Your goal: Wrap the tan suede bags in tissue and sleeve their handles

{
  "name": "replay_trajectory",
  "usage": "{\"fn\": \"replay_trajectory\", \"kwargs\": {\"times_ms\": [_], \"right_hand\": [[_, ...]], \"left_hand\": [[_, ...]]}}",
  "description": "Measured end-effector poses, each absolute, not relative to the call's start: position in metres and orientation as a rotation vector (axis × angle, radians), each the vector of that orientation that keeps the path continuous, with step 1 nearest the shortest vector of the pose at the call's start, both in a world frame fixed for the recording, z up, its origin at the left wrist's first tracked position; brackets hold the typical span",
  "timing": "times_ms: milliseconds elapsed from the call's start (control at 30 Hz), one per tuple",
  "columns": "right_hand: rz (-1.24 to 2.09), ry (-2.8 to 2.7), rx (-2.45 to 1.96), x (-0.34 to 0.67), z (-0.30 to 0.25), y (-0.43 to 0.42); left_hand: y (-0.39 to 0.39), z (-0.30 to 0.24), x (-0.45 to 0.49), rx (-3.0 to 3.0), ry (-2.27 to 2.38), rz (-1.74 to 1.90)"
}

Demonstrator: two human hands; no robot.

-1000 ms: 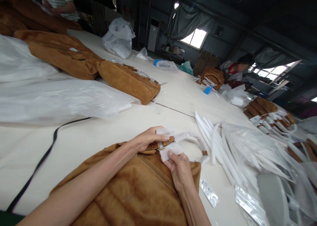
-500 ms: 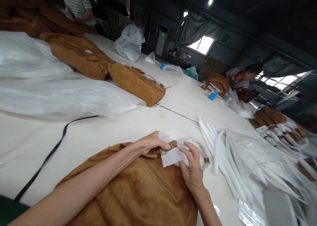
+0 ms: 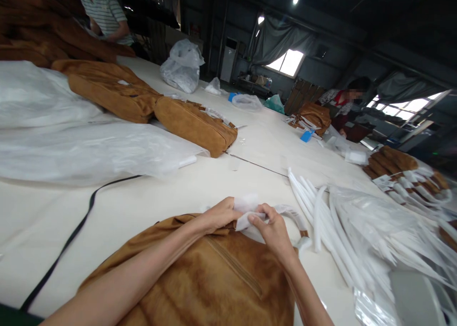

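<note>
A brown suede-like bag [image 3: 200, 283] lies on the table in front of me, its slanted zipper [image 3: 233, 266] facing up. At its top edge my left hand [image 3: 222, 216] is closed on the bag's strap end, which the fingers and paper now mostly hide. My right hand [image 3: 274, 230] pinches a sheet of thin white wrapping paper [image 3: 246, 221] between thumb and fingers and folds it over the strap end. The bag's handle [image 3: 291, 212], wrapped in white, curves out just beyond my right hand.
White foam tubes [image 3: 317, 221] and clear plastic bags [image 3: 374, 226] lie to the right. Plastic sheeting [image 3: 93, 150] and a black cord [image 3: 89, 204] are on the left. More brown bags [image 3: 194, 126] lie farther back. Two co-workers [image 3: 107, 19] stand across the table.
My right hand, with fingers apart before, has moved left and closed on the paper. The paper now covers the strap end and metal ring that showed earlier.
</note>
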State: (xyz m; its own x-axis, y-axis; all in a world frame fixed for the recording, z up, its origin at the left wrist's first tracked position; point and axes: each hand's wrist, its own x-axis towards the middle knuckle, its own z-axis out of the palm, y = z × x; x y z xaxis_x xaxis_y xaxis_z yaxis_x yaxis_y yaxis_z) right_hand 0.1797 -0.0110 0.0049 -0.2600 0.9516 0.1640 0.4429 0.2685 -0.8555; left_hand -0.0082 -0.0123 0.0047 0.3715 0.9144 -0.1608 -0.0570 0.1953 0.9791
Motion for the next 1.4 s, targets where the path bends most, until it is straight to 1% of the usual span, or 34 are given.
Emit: {"fn": "replay_trajectory", "kwargs": {"times_ms": [100,200,367,467,567,667,833,1100,1267,1400], "right_hand": [[0.954,-1.803,-1.267,0.181,0.005,-0.009],[0.987,-1.789,-1.267,0.184,0.004,-0.007],[1.036,-1.790,-1.276,0.191,0.004,0.001],[1.222,-1.729,-1.249,0.197,0.012,0.009],[1.445,-1.781,-1.110,0.203,0.021,0.015],[1.533,-1.798,-1.014,0.208,0.024,0.017],[1.476,-1.811,-0.938,0.213,0.021,0.012],[1.507,-1.782,-0.923,0.210,0.021,0.006],[1.475,-1.792,-0.896,0.210,0.020,0.006],[1.435,-1.815,-0.892,0.208,0.017,0.010]], "left_hand": [[-0.013,0.010,-0.011,1.135,0.960,0.839],[-0.014,0.013,-0.012,1.172,0.844,0.770],[-0.013,0.005,-0.012,1.308,0.777,0.699],[-0.014,0.003,-0.012,1.270,0.765,0.726],[-0.016,0.006,-0.012,1.208,0.750,0.791],[-0.017,0.008,-0.012,1.220,0.759,0.779],[-0.017,0.008,-0.010,1.229,0.793,0.746],[-0.017,0.017,-0.017,1.250,0.838,0.655],[-0.016,0.012,-0.014,1.414,0.870,0.773],[-0.015,0.006,-0.012,1.293,0.808,0.740]]}}
